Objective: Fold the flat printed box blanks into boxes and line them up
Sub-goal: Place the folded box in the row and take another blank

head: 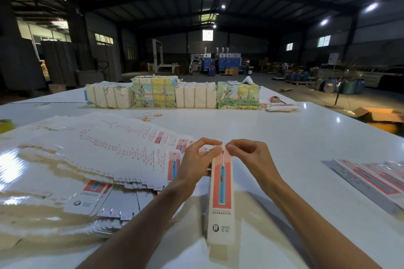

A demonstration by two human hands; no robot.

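A long narrow box (221, 194), white with a red panel and a blue toothbrush print, stands out over the white table (284, 133) in front of me, its far end raised between my hands. My left hand (194, 159) curls round the box's far end from the left. My right hand (249, 155) pinches the top flap at that end from the right. A wide fanned heap of flat printed blanks (87, 155) lies to the left. At the right edge, finished boxes (376, 179) lie side by side in a row.
Four strapped bundles of printed sheets (172, 94) stand in a row across the far part of the table. Loose rubber bands (148, 116) lie in front of them. An open cardboard carton (380, 116) sits on the floor beyond the table's right edge.
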